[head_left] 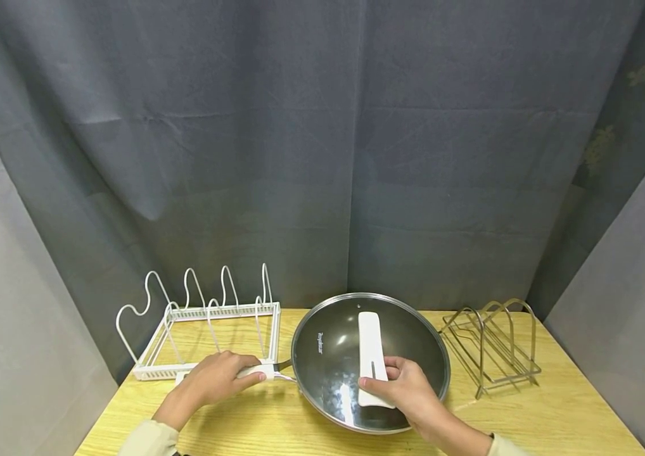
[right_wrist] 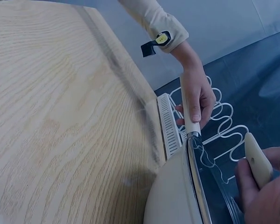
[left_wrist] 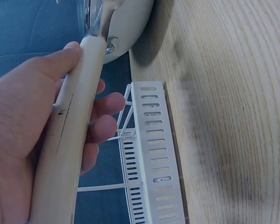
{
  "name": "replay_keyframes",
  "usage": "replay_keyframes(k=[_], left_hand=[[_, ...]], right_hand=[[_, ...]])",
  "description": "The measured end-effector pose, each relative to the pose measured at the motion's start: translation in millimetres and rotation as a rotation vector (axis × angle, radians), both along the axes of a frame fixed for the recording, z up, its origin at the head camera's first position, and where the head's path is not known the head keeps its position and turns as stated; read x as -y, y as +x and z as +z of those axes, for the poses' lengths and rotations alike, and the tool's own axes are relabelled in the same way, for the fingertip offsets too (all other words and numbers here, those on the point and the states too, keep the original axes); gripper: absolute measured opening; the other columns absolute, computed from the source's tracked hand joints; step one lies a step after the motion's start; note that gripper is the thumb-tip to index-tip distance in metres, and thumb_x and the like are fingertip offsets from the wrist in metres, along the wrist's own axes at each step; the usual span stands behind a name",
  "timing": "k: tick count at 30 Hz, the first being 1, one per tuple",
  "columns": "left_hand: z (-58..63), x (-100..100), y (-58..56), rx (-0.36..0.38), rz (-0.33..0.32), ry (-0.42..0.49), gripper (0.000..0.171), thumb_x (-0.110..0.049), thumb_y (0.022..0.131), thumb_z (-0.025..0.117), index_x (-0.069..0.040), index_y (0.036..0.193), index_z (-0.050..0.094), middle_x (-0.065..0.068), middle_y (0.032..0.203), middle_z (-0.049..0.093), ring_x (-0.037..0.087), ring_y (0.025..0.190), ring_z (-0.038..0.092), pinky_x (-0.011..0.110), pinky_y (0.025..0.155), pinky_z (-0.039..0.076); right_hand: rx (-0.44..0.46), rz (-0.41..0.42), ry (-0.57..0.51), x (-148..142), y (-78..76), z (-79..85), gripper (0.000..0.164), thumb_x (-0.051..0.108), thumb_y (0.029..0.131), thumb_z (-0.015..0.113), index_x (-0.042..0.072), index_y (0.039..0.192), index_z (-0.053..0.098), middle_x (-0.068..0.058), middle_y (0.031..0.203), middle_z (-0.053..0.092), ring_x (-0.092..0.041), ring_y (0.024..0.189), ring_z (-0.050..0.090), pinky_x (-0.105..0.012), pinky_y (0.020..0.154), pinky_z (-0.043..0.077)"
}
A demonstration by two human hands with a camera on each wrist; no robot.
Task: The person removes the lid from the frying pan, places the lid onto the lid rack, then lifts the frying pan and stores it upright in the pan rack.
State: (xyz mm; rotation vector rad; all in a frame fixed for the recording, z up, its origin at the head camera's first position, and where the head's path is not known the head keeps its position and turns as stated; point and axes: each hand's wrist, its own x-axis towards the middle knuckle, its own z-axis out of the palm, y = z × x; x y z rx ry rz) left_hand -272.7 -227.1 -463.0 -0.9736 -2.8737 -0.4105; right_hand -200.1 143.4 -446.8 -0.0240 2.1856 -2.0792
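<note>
L hand point(head_left: 217, 380): fingers wrapped round wok handle point(left_wrist: 67, 123), firm hold.
R hand point(head_left: 408, 389): thumb + fingers pinching white lid handle point(head_left: 370, 342), nr its near end.
Glass lid point(head_left: 331, 367): atop wok point(right_wrist: 170, 198), covering it.
Wok: mid tabletop point(head_left: 254, 421), btwn white rack point(head_left: 154, 372) (L) & metal wire rack point(head_left: 507, 380) (R), in neither; can't tell if base touches.
Done: lid on, apparently seated.
Left: prob. just both grips to release.
</note>
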Motion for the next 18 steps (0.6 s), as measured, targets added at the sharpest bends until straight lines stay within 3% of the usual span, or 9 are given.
replay_keyframes(k=[5, 18], left_hand=[[-1.7, -0.2, -0.3, -0.017, 0.000, -0.007, 0.039, -0.057, 0.101, 0.052, -0.026, 0.106, 0.074, -0.017, 0.093, 0.072, 0.006, 0.081, 0.067, 0.038, 0.072, 0.055], [-4.2, 0.2, -1.2, -0.019, 0.007, -0.010, 0.039, -0.059, 0.102, 0.050, -0.028, 0.105, 0.073, -0.019, 0.091, 0.071, 0.003, 0.078, 0.065, 0.037, 0.070, 0.054]], right_hand=[[0.032, -0.007, -0.011, 1.1, -2.5, -3.0, 0.065, 0.008, 0.087, 0.078, -0.021, 0.131, 0.040, -0.023, 0.111, 0.069, -0.027, 0.096, 0.071, -0.040, 0.088, 0.058], [0.076, 0.072, -0.115, 6.2, -6.9, -4.9, 0.055, 0.012, 0.089, 0.077, -0.020, 0.122, 0.046, -0.018, 0.099, 0.072, -0.024, 0.086, 0.073, -0.038, 0.078, 0.061]])
